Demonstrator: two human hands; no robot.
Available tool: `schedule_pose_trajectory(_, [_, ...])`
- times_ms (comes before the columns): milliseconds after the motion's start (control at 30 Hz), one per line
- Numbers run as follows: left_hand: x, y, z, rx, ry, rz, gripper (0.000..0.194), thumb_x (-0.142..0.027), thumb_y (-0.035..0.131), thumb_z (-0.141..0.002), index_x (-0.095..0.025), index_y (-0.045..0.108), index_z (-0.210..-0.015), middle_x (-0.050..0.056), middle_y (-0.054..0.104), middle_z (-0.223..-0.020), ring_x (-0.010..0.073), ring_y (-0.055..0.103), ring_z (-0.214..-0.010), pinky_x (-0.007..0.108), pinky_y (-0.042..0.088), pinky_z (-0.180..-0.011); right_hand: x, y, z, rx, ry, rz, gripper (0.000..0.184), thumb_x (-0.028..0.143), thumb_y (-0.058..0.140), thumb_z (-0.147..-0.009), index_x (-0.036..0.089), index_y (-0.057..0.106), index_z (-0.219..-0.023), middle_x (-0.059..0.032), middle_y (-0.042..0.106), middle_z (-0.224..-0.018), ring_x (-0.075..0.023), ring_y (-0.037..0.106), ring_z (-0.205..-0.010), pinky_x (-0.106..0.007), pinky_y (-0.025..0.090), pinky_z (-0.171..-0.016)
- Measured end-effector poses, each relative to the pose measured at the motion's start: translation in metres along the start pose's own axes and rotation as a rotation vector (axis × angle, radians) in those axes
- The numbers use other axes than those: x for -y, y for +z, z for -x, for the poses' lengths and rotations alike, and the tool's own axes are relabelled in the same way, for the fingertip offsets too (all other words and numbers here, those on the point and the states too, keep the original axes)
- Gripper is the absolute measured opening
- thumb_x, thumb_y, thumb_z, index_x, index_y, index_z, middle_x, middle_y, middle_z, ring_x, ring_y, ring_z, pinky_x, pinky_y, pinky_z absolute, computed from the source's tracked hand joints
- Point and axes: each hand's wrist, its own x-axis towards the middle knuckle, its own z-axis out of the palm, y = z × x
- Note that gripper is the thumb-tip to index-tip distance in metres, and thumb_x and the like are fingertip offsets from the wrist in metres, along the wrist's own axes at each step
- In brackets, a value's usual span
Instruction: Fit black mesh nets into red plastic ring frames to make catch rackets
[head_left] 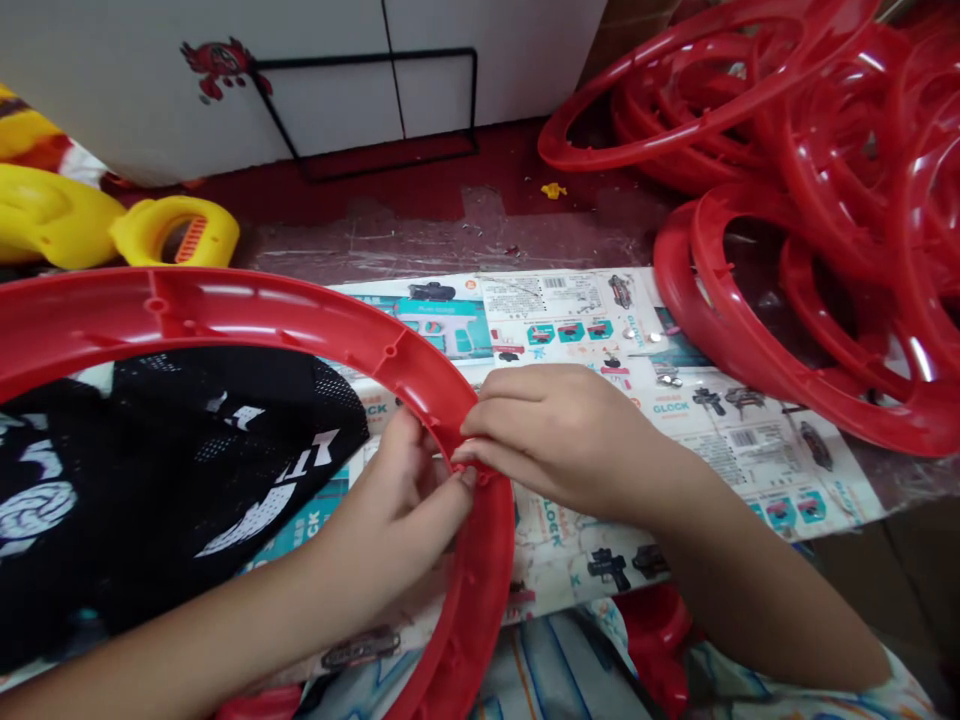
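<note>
A large red plastic ring (349, 335), with its ribbed channel and small pegs facing up, reaches from the left edge down to the front. My left hand (401, 500) grips its right side from within, thumb on top and fingers curled under the inner edge. My right hand (555, 430) is over the same spot with its fingertips pinched together against the channel, close to my left thumb. Whatever lies between those fingertips is hidden. Black mesh cloth (180, 480) with white printing shows inside the ring; whether it is attached cannot be seen.
Many similar red rings (750, 250) are piled at the right. Yellow plastic parts (176, 230) lie at the back left. Printed cardboard (570, 300) covers part of the table. A white panel (330, 100) stands behind, and a small yellow scrap (553, 190) lies before it.
</note>
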Motion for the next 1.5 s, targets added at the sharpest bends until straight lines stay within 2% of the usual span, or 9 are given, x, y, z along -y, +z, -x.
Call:
schedule_pose_trajectory(100, [0.005,-0.007,-0.001,0.038,-0.029,-0.181,0.026,-0.02,0.054,-0.082,-0.022,0.043,-0.105,0.001,0.056,-0.093,0.0173,0.057,-0.083,0.031,0.049,-0.073,0.0,-0.004,0.003,0.018,0.03,0.031,0.024,0.023,0.047,-0.095,0.014,0.067,-0.086,-0.0029,0.063,-0.075,-0.0132,0.052,-0.066,-0.025,0.036,-0.06])
schedule_pose_trajectory(300, [-0.002,-0.006,0.01,0.252,-0.019,-0.241,0.036,-0.013,0.048,-0.08,-0.023,0.045,-0.115,0.004,0.062,-0.103,0.0206,0.06,-0.092,0.033,0.051,-0.079,0.003,-0.008,0.004,-0.042,-0.14,0.081,0.026,0.011,0.042,-0.092,0.015,0.063,-0.077,-0.0012,0.061,-0.075,-0.012,0.047,-0.067,-0.025,0.031,-0.059])
schedule_pose_trajectory(500, [-0.007,-0.002,0.015,0.394,-0.159,-0.057,0.043,-0.014,0.048,-0.085,-0.026,0.038,-0.125,0.006,0.061,-0.112,0.0204,0.063,-0.099,0.034,0.053,-0.085,0.002,-0.003,0.002,-0.001,-0.141,0.018,0.026,0.011,0.044,-0.092,0.014,0.063,-0.075,-0.001,0.061,-0.075,-0.0116,0.046,-0.067,-0.025,0.034,-0.06])
schedule_pose_trajectory(667, [-0.007,0.003,0.012,0.253,-0.239,0.169,0.036,-0.028,0.06,-0.083,-0.025,0.048,-0.116,0.003,0.066,-0.1,0.0193,0.066,-0.086,0.035,0.054,-0.081,0.0,-0.003,0.0,0.068,-0.073,0.002,0.022,0.016,0.048,-0.092,0.013,0.064,-0.077,-0.0018,0.063,-0.078,-0.0117,0.05,-0.07,-0.025,0.035,-0.061])
schedule_pose_trajectory(867, [0.002,0.0,0.008,0.046,-0.116,-0.049,0.022,-0.028,0.053,-0.085,-0.023,0.045,-0.105,0.001,0.064,-0.092,0.018,0.062,-0.082,0.031,0.052,-0.071,0.004,-0.007,0.001,0.107,0.017,0.006,0.018,0.019,0.052,-0.091,0.013,0.065,-0.08,-0.0024,0.065,-0.077,-0.0123,0.053,-0.068,-0.025,0.034,-0.06])
schedule_pose_trajectory(1000, [0.006,-0.007,0.006,0.116,-0.057,-0.321,0.025,-0.021,0.049,-0.084,-0.022,0.043,-0.109,0.003,0.061,-0.101,0.0217,0.059,-0.098,0.037,0.049,-0.083,0.01,-0.011,0.0,0.11,0.135,-0.168,0.015,0.014,0.054,-0.088,0.012,0.068,-0.083,-0.0024,0.066,-0.077,-0.0119,0.056,-0.07,-0.023,0.036,-0.063])
schedule_pose_trajectory(1133, [0.005,-0.007,0.004,0.177,-0.005,-0.38,0.031,-0.016,0.045,-0.082,-0.022,0.041,-0.111,0.004,0.06,-0.107,0.0221,0.057,-0.104,0.036,0.049,-0.086,0.015,-0.008,-0.003,0.085,0.201,-0.277,0.016,0.01,0.053,-0.087,0.012,0.067,-0.08,-0.0002,0.064,-0.073,-0.0106,0.054,-0.068,-0.022,0.037,-0.063])
schedule_pose_trajectory(1333, [0.001,-0.006,0.011,0.299,0.0,-0.344,0.026,-0.019,0.044,-0.085,-0.022,0.041,-0.11,0.006,0.06,-0.108,0.0218,0.058,-0.102,0.038,0.05,-0.09,0.011,-0.002,0.003,-0.061,0.022,-0.156,0.021,0.007,0.05,-0.087,0.014,0.07,-0.082,-0.0025,0.064,-0.078,-0.0109,0.053,-0.068,-0.021,0.037,-0.059])
schedule_pose_trajectory(1500, [0.0,-0.004,0.013,0.379,0.003,-0.301,0.031,-0.016,0.043,-0.086,-0.022,0.038,-0.117,0.006,0.06,-0.109,0.0195,0.06,-0.099,0.034,0.052,-0.086,0.005,-0.002,0.003,-0.066,-0.055,-0.207,0.026,0.006,0.047,-0.088,0.013,0.071,-0.083,-0.0027,0.064,-0.08,-0.0105,0.055,-0.072,-0.021,0.04,-0.062])
